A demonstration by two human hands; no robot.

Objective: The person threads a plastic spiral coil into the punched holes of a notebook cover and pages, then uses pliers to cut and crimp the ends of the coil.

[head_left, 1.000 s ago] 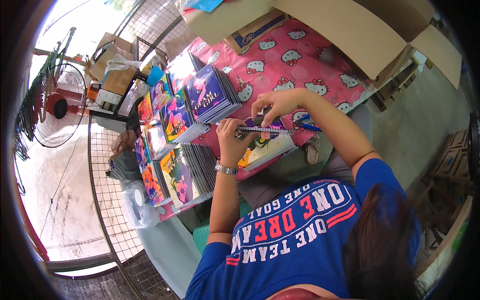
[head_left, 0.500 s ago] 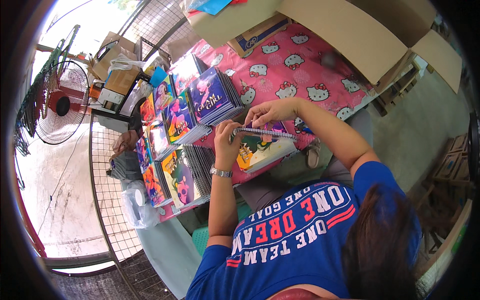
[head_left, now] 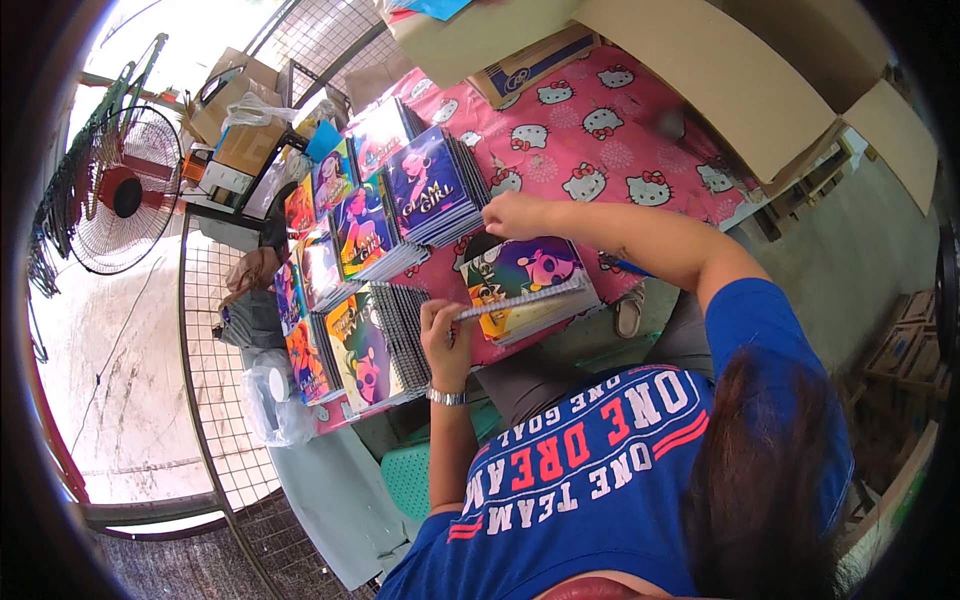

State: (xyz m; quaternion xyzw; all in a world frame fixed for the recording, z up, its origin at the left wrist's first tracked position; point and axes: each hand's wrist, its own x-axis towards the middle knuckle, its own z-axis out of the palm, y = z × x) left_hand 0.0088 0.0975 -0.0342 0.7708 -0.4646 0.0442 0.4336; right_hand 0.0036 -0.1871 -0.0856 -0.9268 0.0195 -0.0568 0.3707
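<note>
My left hand (head_left: pixel 446 345) is closed on the left end of a spiral notebook (head_left: pixel 522 299), tilted so that its wire-bound edge shows as a thin grey strip. Below and behind it lies a stack of notebooks with colourful illustrated covers (head_left: pixel 550 262). My right hand (head_left: pixel 514 216) is apart from the held notebook, above the stack's far left corner, its fingers curled together. Whatever those fingers may hold is hidden. Beside it stands a pile of purple-covered notebooks (head_left: pixel 425 188). Just left of my left hand is a pile with yellow-green covers (head_left: pixel 362 345).
More notebook piles (head_left: pixel 330 265) cover the left of the table, on a pink patterned tablecloth (head_left: pixel 560 130). Open cardboard boxes (head_left: pixel 700 75) stand at the far right. A clear plastic bag (head_left: pixel 280 410) hangs at the left edge, and a fan (head_left: pixel 125 190) stands beyond.
My right hand has left the notebook's bound edge and moved farther away, toward the purple pile. The notebook in my left hand has come lower and nearer, uncovering more of the stack's cover.
</note>
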